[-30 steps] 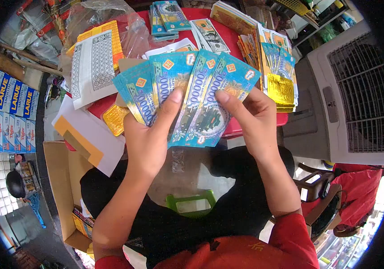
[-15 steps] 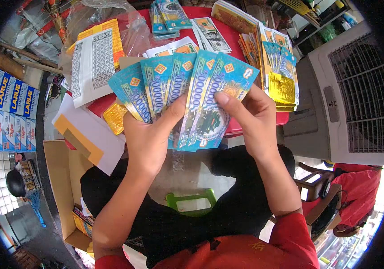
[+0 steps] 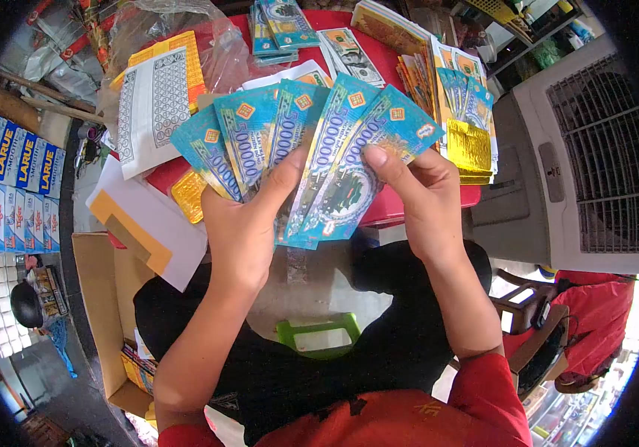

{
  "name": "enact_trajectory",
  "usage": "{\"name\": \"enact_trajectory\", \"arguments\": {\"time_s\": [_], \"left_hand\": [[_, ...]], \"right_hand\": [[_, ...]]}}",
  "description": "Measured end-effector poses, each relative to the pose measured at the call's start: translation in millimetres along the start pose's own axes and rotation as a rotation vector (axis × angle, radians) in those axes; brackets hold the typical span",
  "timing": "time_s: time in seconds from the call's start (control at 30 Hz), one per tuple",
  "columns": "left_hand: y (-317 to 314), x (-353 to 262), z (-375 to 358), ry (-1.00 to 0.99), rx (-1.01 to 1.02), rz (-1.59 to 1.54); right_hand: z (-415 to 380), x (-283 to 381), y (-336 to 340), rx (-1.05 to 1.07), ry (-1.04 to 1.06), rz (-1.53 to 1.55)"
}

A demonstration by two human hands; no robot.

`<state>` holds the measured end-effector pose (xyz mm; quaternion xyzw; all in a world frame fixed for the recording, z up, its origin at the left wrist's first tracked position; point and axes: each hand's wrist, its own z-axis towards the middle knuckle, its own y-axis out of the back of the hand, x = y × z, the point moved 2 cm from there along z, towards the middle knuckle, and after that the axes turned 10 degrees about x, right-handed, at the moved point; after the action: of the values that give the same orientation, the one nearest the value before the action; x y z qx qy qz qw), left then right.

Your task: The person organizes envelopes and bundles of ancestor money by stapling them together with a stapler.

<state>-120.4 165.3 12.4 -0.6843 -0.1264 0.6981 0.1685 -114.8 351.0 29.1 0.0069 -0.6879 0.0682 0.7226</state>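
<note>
Fanning blue notes [image 3: 312,149] wider than before

The person wears a red short-sleeved shirt [image 3: 409,417] with a small yellow mark on it, and black trousers [image 3: 379,357]; both forearms are bare.
</note>
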Motion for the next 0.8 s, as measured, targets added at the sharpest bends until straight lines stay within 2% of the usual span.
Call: {"name": "enact_trajectory", "arguments": {"time_s": [0.1, 0.2, 0.33, 0.43, 0.5, 0.73, 0.8], "left_hand": [[0, 0, -1, 0.007, -0.001, -0.012], [4, 7, -2, -0.005, -0.003, 0.03], [3, 8, -4, 0.005, 0.03, 0.097], [2, 8, -3, -0.009, 0.05, 0.065], [2, 8, -2, -0.01, 0.045, 0.028], [2, 3, -1, 0.02, 0.003, 0.036], [3, 8, -1, 0.005, 0.021, 0.024]], "right_hand": [[-2, 0, -2, 0.032, 0.09, 0.067], [-3, 3, -5, 0.104, 0.108, 0.002], [-2, 0, -5, 0.097, 0.092, 0.036], [-2, -1, -2, 0.047, 0.036, -0.075], [-2, -4, 0, -0.004, 0.117, -0.245], [-1, -7, 1, -0.031, 0.131, -0.193], [0, -7, 1, 0.021, 0.118, -0.164]]}}
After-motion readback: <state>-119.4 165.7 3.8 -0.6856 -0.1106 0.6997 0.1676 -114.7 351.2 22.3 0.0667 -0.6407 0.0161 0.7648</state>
